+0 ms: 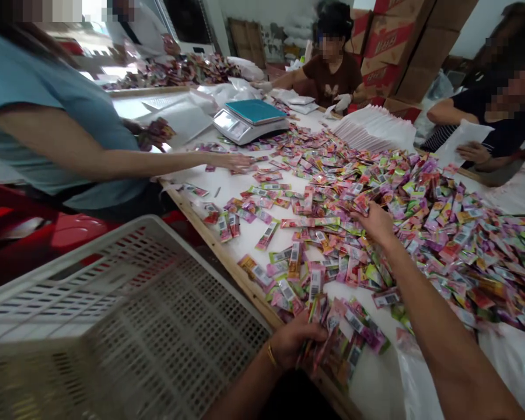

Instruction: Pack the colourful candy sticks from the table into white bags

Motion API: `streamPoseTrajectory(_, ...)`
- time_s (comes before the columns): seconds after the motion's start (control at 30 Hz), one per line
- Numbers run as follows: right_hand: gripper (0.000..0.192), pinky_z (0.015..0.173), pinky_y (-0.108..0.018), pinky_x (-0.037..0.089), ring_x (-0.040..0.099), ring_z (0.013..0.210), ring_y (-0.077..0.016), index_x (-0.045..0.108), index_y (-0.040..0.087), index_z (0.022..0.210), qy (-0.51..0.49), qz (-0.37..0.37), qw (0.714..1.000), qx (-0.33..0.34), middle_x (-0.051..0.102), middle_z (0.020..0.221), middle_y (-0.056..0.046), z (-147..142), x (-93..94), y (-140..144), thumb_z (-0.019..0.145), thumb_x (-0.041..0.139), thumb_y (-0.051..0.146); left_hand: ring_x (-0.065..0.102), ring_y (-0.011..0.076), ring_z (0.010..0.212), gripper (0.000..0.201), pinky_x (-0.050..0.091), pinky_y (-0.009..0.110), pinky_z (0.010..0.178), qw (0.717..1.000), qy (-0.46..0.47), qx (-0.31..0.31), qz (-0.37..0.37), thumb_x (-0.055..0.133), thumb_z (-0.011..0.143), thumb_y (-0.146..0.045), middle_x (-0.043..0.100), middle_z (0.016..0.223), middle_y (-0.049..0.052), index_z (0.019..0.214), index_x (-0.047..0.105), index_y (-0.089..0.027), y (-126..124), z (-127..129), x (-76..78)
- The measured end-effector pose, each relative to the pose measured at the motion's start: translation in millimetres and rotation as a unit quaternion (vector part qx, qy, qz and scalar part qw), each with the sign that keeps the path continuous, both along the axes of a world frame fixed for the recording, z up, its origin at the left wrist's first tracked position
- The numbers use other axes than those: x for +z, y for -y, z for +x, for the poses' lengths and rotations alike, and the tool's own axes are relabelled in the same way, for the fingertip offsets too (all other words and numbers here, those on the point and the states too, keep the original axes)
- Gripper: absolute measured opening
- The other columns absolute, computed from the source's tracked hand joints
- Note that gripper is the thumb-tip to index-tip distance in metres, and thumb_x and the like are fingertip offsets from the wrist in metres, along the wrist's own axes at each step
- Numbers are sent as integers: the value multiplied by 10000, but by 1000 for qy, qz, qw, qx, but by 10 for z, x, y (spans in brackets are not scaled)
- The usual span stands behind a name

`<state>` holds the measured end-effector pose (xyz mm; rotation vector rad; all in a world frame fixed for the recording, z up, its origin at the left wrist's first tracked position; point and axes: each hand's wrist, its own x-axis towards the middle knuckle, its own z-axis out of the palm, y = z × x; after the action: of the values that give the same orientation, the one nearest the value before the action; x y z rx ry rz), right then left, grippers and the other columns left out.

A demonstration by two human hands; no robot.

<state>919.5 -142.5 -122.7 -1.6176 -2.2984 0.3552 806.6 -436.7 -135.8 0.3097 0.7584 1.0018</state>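
My left hand (300, 338) is closed around a bunch of small printed snack packets (328, 326) at the table's near edge, a yellow band on its wrist. Farther out, my right hand (376, 224) reaches into the spread of packets with its fingers pinched; a reddish packet (361, 204) shows at the fingertips. Loose pink, purple and green packets (446, 216) are heaped to the right of that hand. More packets (266, 233) lie scattered between my hands and the left table edge.
A white plastic crate (157, 280) stands at the left below the wooden table edge (227, 262). A scale (251, 119) with a teal top sits farther back, near stacked white bags (376, 128). A co-worker's arm (157, 163) reaches in from the left. Other people work around the table.
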Motion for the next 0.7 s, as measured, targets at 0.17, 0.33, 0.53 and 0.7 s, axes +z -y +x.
streamPoseTrajectory(0.17, 313, 790, -420, 486, 642, 809, -280, 621, 199, 799, -327, -153, 932, -36, 675, 739, -72, 662, 425, 418, 755, 614, 509, 437, 45, 390, 237, 332, 159, 389, 1000, -9, 17, -5, 741, 563, -229, 535, 543, -8, 722, 612, -108, -17, -9, 11)
streamPoseTrajectory(0.33, 206, 755, -450, 547, 677, 751, -250, 637, 203, 898, -619, -426, 653, -97, 714, 756, -48, 978, 514, 962, 765, 520, 308, 441, 68, 369, 227, 307, 173, 330, 999, -22, 6, -31, 704, 619, -290, 512, 521, -11, 703, 584, -116, -52, 6, -19)
streamPoseTrajectory(0.53, 257, 843, -467, 530, 694, 818, -246, 644, 179, 952, -700, -525, 466, -133, 734, 817, -61, 945, 41, 1733, 762, 478, 229, 512, 94, 404, 180, 428, 198, 397, 986, -155, 58, -7, 666, 584, -247, 556, 513, 7, 653, 572, -109, -151, 112, 308)
streamPoseTrajectory(0.7, 174, 785, -456, 542, 665, 629, -232, 652, 185, 800, -690, -561, 438, -133, 695, 660, -36, 978, -203, 2115, 729, 508, 254, 509, 114, 357, 201, 424, 227, 368, 967, -249, 59, -4, 630, 560, -238, 608, 539, 21, 712, 594, -113, -277, 329, 420)
